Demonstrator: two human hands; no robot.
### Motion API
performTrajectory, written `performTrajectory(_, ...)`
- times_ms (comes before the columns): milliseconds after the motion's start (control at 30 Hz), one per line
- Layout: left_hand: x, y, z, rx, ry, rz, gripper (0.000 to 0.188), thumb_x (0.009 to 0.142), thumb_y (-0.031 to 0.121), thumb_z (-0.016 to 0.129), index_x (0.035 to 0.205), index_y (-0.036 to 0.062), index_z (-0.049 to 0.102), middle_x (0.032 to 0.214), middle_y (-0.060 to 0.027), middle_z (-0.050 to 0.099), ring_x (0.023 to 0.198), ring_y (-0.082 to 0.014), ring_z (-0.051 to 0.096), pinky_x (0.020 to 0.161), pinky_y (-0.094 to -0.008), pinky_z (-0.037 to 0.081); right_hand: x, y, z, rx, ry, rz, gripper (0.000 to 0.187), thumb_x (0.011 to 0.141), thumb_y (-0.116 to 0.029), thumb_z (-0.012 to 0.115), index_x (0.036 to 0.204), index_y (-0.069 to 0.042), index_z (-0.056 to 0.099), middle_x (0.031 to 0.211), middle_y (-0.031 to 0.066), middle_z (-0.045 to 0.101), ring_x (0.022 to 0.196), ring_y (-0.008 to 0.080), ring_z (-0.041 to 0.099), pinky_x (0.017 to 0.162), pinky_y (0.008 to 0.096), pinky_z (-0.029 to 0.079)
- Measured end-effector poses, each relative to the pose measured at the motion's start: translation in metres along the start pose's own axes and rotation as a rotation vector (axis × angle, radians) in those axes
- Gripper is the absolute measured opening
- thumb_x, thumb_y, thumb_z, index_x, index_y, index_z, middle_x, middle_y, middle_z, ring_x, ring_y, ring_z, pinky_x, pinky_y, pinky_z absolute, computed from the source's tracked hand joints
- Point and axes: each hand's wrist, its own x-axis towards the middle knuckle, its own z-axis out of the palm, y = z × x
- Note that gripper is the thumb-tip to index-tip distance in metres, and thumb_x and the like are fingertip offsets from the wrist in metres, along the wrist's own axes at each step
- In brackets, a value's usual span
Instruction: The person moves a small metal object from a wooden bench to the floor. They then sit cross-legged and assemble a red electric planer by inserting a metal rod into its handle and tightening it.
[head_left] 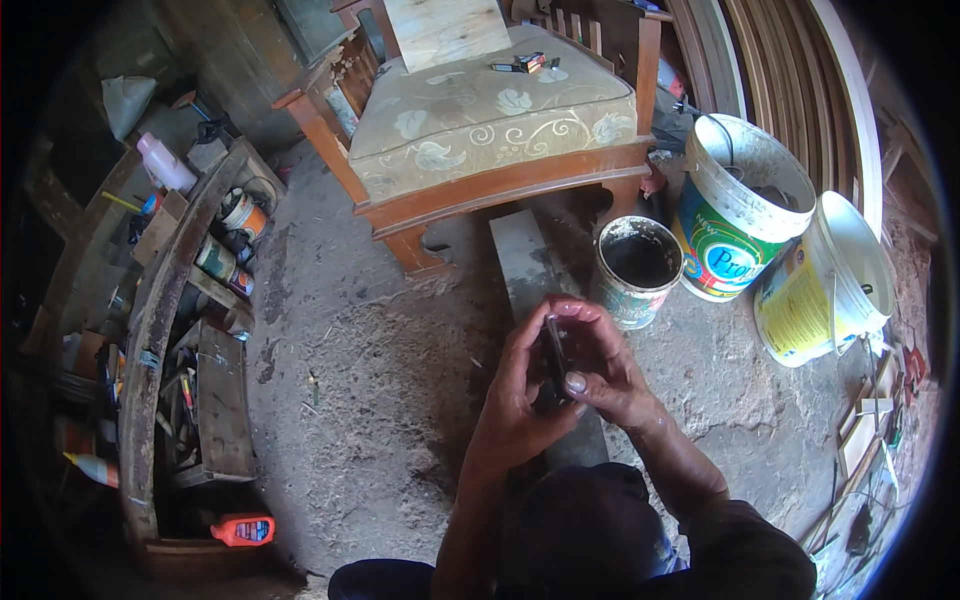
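Note:
Between both hands, above a narrow board (pixel 514 250), I hold a thin, dark, flat piece (pixel 557 358) that looks like metal, tilted almost edge-on to the view. My left hand (pixel 512 405) is closed around its left side. My right hand (pixel 612 375) is curled around the other side, its thumb pressed on the near end. The fingertips of both hands meet at the far end. Wet dark patches mark the board, which runs from under the chair toward me. Right of the hands stands a small stained bucket (pixel 627 300) with dark contents.
A wooden armchair (pixel 500 200) with a patterned cushion stands ahead, a small box (pixel 520 63) on its seat. Two larger white buckets (pixel 715 265) (pixel 800 300) are at the right. Cluttered wooden shelving (pixel 150 400) lines the left, with a red bottle (pixel 243 529) low down.

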Motion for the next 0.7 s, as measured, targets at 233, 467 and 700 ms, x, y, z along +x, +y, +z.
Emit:
performTrajectory(233, 0.0, -0.001, -0.002, 0.077, 0.014, 0.026, 0.096, 0.078, -0.007, 0.073, 0.159, 0.0021, 0.023, 0.155, -0.0145, 0.034, 0.146, -0.0268, 0.036, 0.118, -0.0419, 0.036, 0.006, 0.008, 0.007, -0.036, 0.046, -0.055, 0.067, 0.088, -0.013, 0.079, 0.144, -0.012, 0.042, 0.138, 0.0033, 0.047, 0.135, 0.0175, 0.043, 0.113, 0.036, 0.035)
performTrajectory(467, 0.001, -0.003, 0.002, -0.013, 0.015, -0.021, 0.099, 0.076, -0.008, 0.074, 0.159, 0.0022, 0.022, 0.157, -0.0166, 0.031, 0.148, -0.0289, 0.033, 0.121, -0.0433, 0.032, 0.005, 0.007, 0.004, -0.006, 0.079, -0.038, 0.055, 0.092, -0.012, 0.076, 0.138, -0.011, 0.047, 0.13, 0.0013, 0.052, 0.128, 0.014, 0.048, 0.109, 0.0332, 0.038)
performTrajectory(700, 0.0, -0.007, 0.004, 0.039, 0.031, -0.045, 0.1, 0.074, -0.006, 0.074, 0.159, 0.0018, 0.022, 0.157, -0.018, 0.032, 0.149, -0.0292, 0.033, 0.121, -0.0436, 0.032, 0.006, 0.014, -0.002, -0.024, 0.131, -0.04, 0.051, 0.093, -0.014, 0.075, 0.137, -0.011, 0.049, 0.127, 0.0016, 0.052, 0.125, 0.0136, 0.049, 0.107, 0.0324, 0.04)
